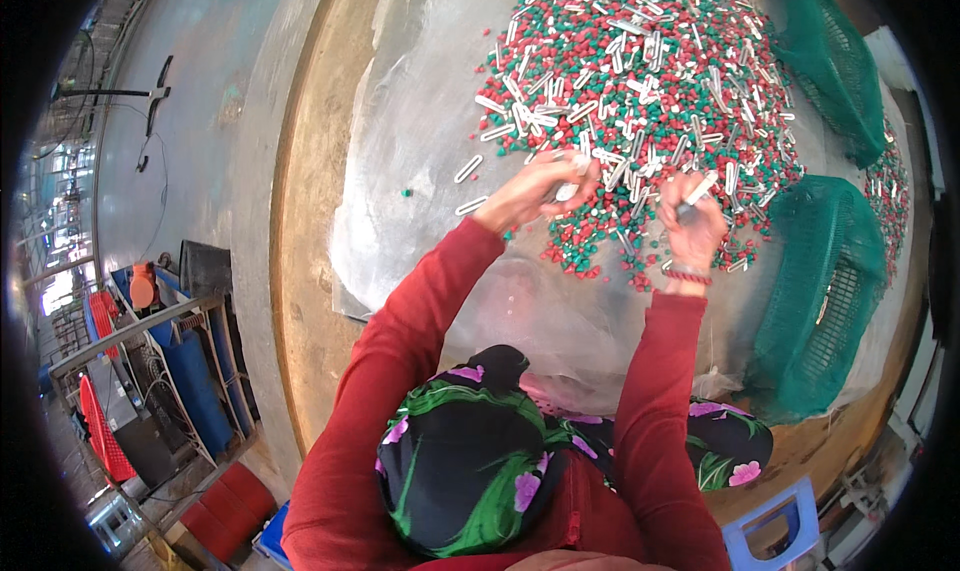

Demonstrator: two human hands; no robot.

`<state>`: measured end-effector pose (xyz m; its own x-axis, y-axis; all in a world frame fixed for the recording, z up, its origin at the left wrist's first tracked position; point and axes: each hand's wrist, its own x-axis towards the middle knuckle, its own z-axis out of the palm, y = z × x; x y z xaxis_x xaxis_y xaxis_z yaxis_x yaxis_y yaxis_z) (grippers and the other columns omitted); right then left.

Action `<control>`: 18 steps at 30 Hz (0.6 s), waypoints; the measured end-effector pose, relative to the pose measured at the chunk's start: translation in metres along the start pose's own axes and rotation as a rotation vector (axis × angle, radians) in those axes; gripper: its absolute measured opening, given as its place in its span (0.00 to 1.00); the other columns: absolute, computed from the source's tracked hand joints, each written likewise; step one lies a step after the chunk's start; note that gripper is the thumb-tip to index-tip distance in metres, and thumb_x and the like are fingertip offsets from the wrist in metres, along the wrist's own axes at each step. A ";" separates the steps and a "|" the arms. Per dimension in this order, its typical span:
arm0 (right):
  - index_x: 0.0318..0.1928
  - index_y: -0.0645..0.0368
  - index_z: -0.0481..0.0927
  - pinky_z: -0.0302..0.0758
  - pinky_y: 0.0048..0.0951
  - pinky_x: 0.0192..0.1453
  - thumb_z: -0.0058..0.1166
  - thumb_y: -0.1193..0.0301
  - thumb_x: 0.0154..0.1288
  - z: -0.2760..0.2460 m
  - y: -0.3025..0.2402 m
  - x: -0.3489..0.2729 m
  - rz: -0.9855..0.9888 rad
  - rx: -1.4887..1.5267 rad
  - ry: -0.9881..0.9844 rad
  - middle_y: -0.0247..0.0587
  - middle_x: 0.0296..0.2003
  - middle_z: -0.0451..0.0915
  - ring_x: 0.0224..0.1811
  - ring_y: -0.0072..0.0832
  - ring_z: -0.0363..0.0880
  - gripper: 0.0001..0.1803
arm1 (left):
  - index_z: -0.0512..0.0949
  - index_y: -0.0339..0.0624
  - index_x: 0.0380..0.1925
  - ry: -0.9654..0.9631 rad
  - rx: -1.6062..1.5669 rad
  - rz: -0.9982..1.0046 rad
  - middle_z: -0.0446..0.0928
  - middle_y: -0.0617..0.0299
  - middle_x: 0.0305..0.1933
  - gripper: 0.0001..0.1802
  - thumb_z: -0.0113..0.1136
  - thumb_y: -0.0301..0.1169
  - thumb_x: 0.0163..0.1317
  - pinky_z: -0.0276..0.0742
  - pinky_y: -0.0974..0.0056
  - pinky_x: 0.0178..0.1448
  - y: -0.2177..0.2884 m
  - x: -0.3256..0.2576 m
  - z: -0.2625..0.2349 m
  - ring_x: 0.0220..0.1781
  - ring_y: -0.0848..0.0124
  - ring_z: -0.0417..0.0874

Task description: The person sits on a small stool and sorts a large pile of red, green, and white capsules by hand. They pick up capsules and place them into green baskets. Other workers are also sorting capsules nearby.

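Right hand (693, 229) clamped on white strip (703, 188), left hand (535, 186) on blurred white piece (567, 192); red, green, white bits (625, 76) heaped toward far edge of plastic sheet (410, 171), green baskets (793, 296) along its right

red long sleeves (408, 309) | red bracelet (688, 277) | black purple-flowered garment (455, 461)

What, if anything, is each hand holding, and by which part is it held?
The right hand seems to hold a white elongated piece by its near end. The left hand has something pale in its grip; the held part cannot be told.
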<state>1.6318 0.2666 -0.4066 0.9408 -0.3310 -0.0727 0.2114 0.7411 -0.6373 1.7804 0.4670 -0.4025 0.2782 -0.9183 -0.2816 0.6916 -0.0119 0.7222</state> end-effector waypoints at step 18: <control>0.50 0.64 0.74 0.65 0.15 0.17 0.51 0.64 0.65 0.003 0.036 -0.051 0.171 -0.236 0.462 0.41 0.27 0.79 0.24 0.22 0.77 0.18 | 0.72 0.41 0.32 -0.040 0.043 -0.193 0.66 0.69 0.20 0.09 0.57 0.33 0.57 0.49 0.77 0.13 -0.010 0.034 0.029 0.16 0.83 0.61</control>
<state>1.5922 0.3116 -0.4234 0.7312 -0.4785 -0.4862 -0.0501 0.6731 -0.7378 1.7636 0.4240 -0.4008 0.1157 -0.9123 -0.3929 0.7005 -0.2055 0.6835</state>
